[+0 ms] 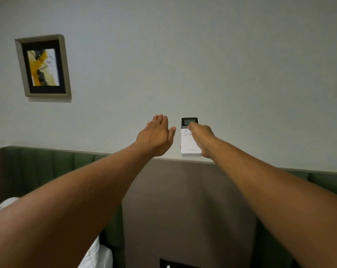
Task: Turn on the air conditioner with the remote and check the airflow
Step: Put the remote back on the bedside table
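A white remote (188, 144) with a dark screen at its top is held upright in front of the pale wall. My right hand (200, 137) is wrapped around its right side, with the thumb resting on the buttons just under the screen. My left hand (156, 135) is stretched out flat beside the remote, to its left, palm facing away and fingers together, holding nothing. Both arms reach far forward. No air conditioner appears in the view.
A framed yellow-and-black picture (43, 66) hangs on the wall at upper left. A green padded headboard (48, 167) and a brown panel (183, 200) run along below the hands. White bedding (98, 256) shows at the bottom left.
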`<act>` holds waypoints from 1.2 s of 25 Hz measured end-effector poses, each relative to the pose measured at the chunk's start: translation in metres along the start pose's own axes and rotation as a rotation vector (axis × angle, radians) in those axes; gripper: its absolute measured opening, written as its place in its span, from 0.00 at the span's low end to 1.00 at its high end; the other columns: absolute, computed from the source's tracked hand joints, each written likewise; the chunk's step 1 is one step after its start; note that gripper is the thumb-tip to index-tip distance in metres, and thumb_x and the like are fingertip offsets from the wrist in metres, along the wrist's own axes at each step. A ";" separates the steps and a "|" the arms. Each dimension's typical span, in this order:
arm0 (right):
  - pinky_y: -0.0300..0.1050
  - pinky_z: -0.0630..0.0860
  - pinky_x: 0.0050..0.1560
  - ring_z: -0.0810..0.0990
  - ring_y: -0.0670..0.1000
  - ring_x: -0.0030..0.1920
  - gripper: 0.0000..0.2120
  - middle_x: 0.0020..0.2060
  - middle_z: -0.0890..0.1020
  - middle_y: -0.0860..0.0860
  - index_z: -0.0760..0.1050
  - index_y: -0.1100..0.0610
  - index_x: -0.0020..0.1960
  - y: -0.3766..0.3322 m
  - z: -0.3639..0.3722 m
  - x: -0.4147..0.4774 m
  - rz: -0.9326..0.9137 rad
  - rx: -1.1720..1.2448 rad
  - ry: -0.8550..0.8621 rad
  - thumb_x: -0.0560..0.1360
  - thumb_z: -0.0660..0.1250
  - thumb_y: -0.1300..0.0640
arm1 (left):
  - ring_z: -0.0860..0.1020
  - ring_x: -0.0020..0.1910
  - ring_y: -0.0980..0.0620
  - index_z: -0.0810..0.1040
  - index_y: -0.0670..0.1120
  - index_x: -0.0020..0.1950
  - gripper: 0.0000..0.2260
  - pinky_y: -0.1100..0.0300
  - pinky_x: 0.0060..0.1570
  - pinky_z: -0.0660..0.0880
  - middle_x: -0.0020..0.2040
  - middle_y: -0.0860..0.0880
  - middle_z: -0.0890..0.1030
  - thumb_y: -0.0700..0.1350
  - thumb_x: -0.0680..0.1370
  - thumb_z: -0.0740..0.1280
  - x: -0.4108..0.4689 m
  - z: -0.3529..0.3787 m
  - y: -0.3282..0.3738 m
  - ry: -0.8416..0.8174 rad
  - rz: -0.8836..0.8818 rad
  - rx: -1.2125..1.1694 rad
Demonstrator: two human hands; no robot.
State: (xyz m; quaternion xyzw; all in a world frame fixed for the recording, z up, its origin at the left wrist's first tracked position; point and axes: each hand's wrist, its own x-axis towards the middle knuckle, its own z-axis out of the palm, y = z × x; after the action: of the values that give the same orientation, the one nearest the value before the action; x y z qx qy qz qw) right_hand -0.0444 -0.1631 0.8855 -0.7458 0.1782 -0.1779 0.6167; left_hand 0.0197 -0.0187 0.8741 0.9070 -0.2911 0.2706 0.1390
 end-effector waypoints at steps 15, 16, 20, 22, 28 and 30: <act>0.57 0.85 0.51 0.84 0.59 0.40 0.15 0.39 0.83 0.55 0.76 0.56 0.47 0.312 0.081 0.109 0.427 0.025 0.007 0.88 0.57 0.53 | 0.81 0.30 0.51 0.78 0.42 0.41 0.11 0.60 0.27 0.78 0.36 0.44 0.82 0.43 0.80 0.62 -0.072 0.319 -0.036 -0.479 -0.642 -0.941; 0.56 0.84 0.50 0.83 0.58 0.39 0.14 0.39 0.83 0.55 0.76 0.58 0.49 0.351 0.087 0.111 0.485 0.037 0.008 0.88 0.57 0.54 | 0.81 0.32 0.49 0.79 0.42 0.41 0.10 0.58 0.29 0.79 0.39 0.42 0.82 0.43 0.80 0.63 -0.094 0.354 -0.041 -0.518 -0.715 -0.961; 0.59 0.80 0.58 0.86 0.68 0.60 0.15 0.60 0.86 0.65 0.77 0.62 0.68 0.532 0.115 0.089 0.730 0.108 -0.033 0.88 0.55 0.63 | 0.82 0.46 0.40 0.80 0.39 0.49 0.07 0.43 0.49 0.80 0.50 0.38 0.83 0.40 0.80 0.63 -0.206 0.498 -0.061 -0.705 -0.962 -0.996; 0.56 0.80 0.57 0.85 0.68 0.63 0.18 0.68 0.83 0.67 0.78 0.63 0.69 0.608 0.124 0.068 0.794 0.181 -0.068 0.88 0.53 0.65 | 0.82 0.49 0.40 0.79 0.38 0.55 0.09 0.43 0.51 0.80 0.53 0.39 0.83 0.40 0.80 0.63 -0.261 0.552 -0.069 -0.788 -1.029 -0.985; 0.67 0.78 0.74 0.83 0.71 0.70 0.20 0.71 0.82 0.67 0.77 0.65 0.74 0.785 0.157 0.033 0.930 0.039 -0.123 0.86 0.56 0.69 | 0.82 0.48 0.37 0.80 0.36 0.54 0.09 0.42 0.52 0.79 0.53 0.37 0.83 0.39 0.80 0.63 -0.393 0.671 -0.080 -0.894 -1.190 -0.951; 0.65 0.79 0.74 0.83 0.70 0.70 0.18 0.70 0.83 0.67 0.79 0.65 0.73 0.825 0.162 0.029 0.940 -0.023 -0.112 0.86 0.59 0.68 | 0.82 0.49 0.38 0.80 0.37 0.56 0.10 0.43 0.52 0.79 0.55 0.38 0.82 0.40 0.80 0.63 -0.418 0.699 -0.080 -0.906 -1.184 -0.929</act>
State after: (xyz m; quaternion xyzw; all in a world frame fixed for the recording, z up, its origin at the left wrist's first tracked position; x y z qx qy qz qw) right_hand 0.0217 -0.1835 0.0474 -0.5995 0.4650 0.1632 0.6307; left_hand 0.0682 -0.0524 0.0582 0.7808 0.1195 -0.3779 0.4830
